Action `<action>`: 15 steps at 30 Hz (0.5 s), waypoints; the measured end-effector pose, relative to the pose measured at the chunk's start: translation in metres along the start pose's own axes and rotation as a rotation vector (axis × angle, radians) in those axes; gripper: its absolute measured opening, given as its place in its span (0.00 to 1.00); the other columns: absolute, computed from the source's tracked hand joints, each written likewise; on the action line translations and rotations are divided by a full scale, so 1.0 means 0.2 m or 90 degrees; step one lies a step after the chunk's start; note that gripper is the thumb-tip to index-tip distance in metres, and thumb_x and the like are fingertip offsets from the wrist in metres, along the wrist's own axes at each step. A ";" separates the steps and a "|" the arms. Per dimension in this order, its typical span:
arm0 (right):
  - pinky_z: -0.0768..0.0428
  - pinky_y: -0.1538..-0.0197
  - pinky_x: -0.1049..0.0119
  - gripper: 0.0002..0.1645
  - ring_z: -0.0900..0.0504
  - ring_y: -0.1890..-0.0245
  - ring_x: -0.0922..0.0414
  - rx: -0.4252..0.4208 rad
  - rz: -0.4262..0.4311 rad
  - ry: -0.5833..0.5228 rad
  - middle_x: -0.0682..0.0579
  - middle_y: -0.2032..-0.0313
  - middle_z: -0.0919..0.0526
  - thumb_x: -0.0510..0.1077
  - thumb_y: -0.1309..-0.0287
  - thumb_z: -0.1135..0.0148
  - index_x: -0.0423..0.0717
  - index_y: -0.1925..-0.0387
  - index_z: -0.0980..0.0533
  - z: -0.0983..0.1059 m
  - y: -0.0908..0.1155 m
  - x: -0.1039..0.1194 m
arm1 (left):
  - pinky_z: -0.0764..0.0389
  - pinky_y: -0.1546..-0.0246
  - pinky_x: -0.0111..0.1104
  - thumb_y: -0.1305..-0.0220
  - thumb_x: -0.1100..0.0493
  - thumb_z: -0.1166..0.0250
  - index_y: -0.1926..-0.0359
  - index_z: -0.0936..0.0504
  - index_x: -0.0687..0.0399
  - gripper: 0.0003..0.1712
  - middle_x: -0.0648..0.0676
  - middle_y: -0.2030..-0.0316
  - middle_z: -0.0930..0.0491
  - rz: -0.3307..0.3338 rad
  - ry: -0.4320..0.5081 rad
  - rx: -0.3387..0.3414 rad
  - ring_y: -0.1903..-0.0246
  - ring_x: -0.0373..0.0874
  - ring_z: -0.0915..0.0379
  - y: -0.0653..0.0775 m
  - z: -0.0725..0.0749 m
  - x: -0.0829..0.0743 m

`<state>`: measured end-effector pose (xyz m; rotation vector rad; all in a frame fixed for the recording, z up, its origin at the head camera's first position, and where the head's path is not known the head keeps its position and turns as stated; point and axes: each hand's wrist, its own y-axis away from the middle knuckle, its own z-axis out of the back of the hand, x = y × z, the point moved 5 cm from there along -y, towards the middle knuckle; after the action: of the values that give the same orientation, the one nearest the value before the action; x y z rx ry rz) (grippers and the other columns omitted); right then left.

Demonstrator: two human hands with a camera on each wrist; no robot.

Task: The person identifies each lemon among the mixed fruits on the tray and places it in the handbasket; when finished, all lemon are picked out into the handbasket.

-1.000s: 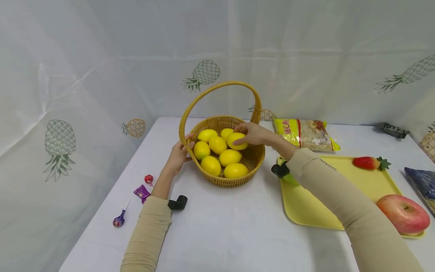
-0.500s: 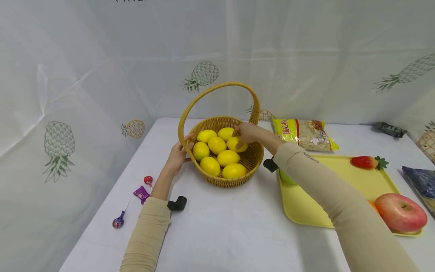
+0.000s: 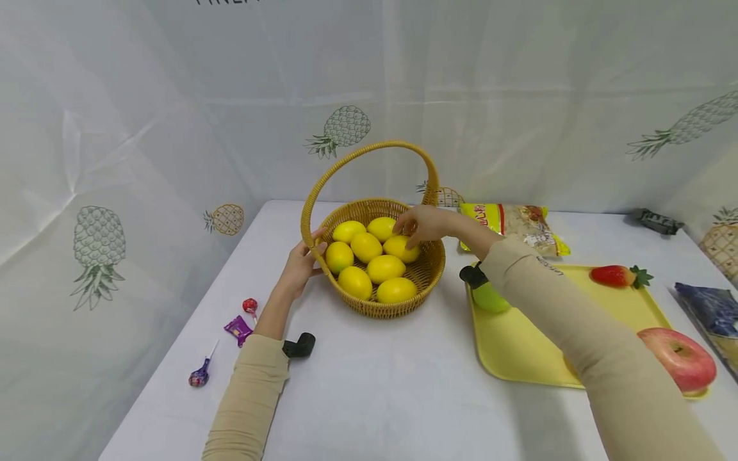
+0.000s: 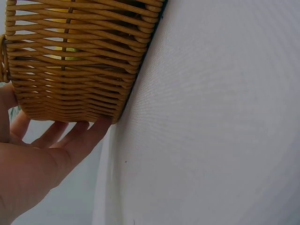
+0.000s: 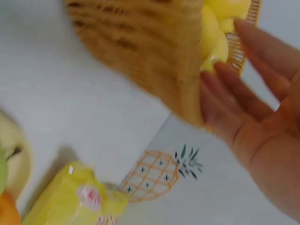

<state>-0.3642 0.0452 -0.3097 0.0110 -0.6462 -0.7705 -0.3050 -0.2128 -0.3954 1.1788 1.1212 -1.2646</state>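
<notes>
In the head view a woven basket with a tall arched handle stands on the table, holding several yellow lemons. My left hand grips the basket's left side. In the left wrist view its fingers lie against the woven wall, the thumb near the handle's base. Over the basket's right rim reaches my right hand, its fingertips right at the rightmost lemon. The right wrist view shows its fingers relaxed and spread apart beside the lemons, gripping none of them.
Right of the basket, a yellow tray bears a strawberry, an apple and a green fruit, partly hidden by the right sleeve. Behind lies a yellow food bag. Lollipops and a purple-wrapped candy lie at left.
My right hand has lowered the lemon it was holding onto the right side of the basket and loosened its fingers from it. The left hand stays at the basket.
</notes>
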 end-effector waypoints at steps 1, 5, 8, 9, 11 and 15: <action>0.24 0.46 0.55 0.26 0.26 0.46 0.44 0.002 0.023 -0.002 0.38 0.47 0.24 0.36 0.40 0.34 0.37 0.41 0.27 0.01 0.02 0.00 | 0.27 0.46 0.53 0.25 0.56 0.49 0.27 0.39 0.49 0.28 0.58 0.28 0.46 -0.001 -0.001 -0.001 0.34 0.56 0.43 0.00 0.00 0.00; 0.28 0.41 0.51 0.25 0.28 0.42 0.44 -0.005 0.092 0.009 0.42 0.42 0.25 0.34 0.39 0.37 0.39 0.40 0.27 0.02 0.14 -0.01 | 0.26 0.46 0.53 0.25 0.55 0.49 0.27 0.39 0.50 0.28 0.59 0.28 0.46 -0.008 -0.002 0.004 0.34 0.57 0.43 -0.01 0.00 0.00; 0.29 0.39 0.48 0.25 0.33 0.37 0.43 -0.010 0.131 0.047 0.43 0.38 0.28 0.30 0.39 0.40 0.44 0.40 0.25 0.02 0.26 0.00 | 0.26 0.47 0.53 0.25 0.56 0.49 0.27 0.40 0.52 0.28 0.60 0.28 0.46 -0.016 -0.015 0.017 0.35 0.59 0.42 -0.01 0.02 -0.01; 0.30 0.39 0.47 0.26 0.34 0.36 0.43 -0.007 0.136 0.068 0.44 0.36 0.30 0.28 0.39 0.41 0.46 0.40 0.25 0.02 0.31 0.01 | 0.26 0.46 0.53 0.24 0.56 0.49 0.27 0.41 0.53 0.28 0.61 0.28 0.47 -0.014 -0.024 0.027 0.35 0.60 0.43 -0.01 0.02 -0.04; 0.31 0.39 0.45 0.28 0.37 0.34 0.42 -0.014 0.156 0.145 0.43 0.35 0.31 0.25 0.40 0.43 0.47 0.41 0.24 0.00 0.40 0.02 | 0.27 0.46 0.55 0.24 0.56 0.49 0.27 0.41 0.55 0.29 0.62 0.29 0.46 -0.010 -0.063 0.051 0.35 0.61 0.42 -0.01 0.03 -0.06; 0.34 0.37 0.43 0.28 0.37 0.35 0.39 -0.085 0.229 0.423 0.42 0.35 0.31 0.28 0.44 0.36 0.49 0.42 0.23 0.00 0.57 0.04 | 0.37 0.40 0.59 0.24 0.50 0.51 0.26 0.43 0.56 0.31 0.64 0.29 0.44 -0.024 -0.230 0.065 0.33 0.63 0.47 -0.05 0.13 -0.16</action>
<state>-0.2876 0.1230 -0.2787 0.0269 0.0396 -0.4174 -0.3170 -0.2348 -0.3608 0.9556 0.8227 -1.5078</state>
